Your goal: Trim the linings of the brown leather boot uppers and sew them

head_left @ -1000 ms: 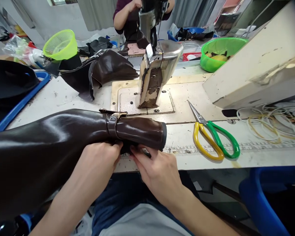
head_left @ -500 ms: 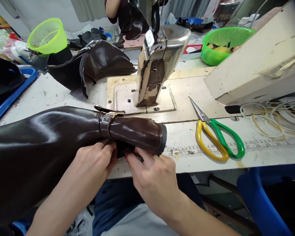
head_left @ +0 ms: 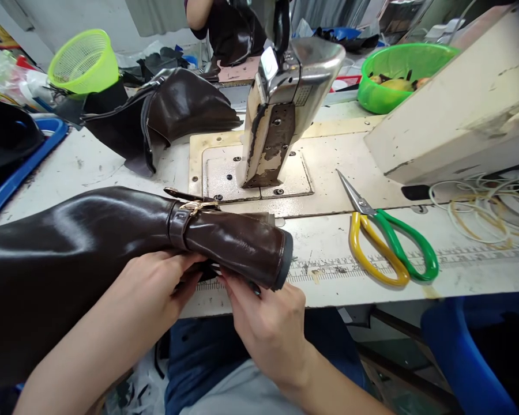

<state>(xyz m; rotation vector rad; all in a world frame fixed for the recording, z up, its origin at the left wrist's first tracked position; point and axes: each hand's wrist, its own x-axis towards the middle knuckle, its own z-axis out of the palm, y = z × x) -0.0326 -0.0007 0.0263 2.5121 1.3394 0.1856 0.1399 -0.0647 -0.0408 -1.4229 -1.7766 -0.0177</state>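
A dark brown glossy boot upper (head_left: 99,230) lies across the front of the sewing bench, its narrow rolled end pointing right. Around it runs a strap with a gold buckle (head_left: 199,206). My left hand (head_left: 155,288) is closed on the lower edge, just left of the strap, thumb and fingers pinching the material. Nearer the rolled end, my right hand (head_left: 263,317) pinches the same lower edge, partly beneath the boot upper. Fingertips of both hands are partly hidden. Behind the work stands the post of a sewing machine (head_left: 274,127).
Scissors with yellow and green handles (head_left: 391,248) lie right of my hands, beside loose cords (head_left: 488,213). Another brown boot piece (head_left: 185,109) rests behind. A yellow-green basket (head_left: 84,63), a green bowl (head_left: 384,95) and a co-worker's arm (head_left: 198,14) are farther back. A blue bin (head_left: 450,346) stands lower right.
The boot upper's rolled end has tipped slightly toward me and its strap has shifted a little left. My left hand has moved slightly left; both hands keep their grip.
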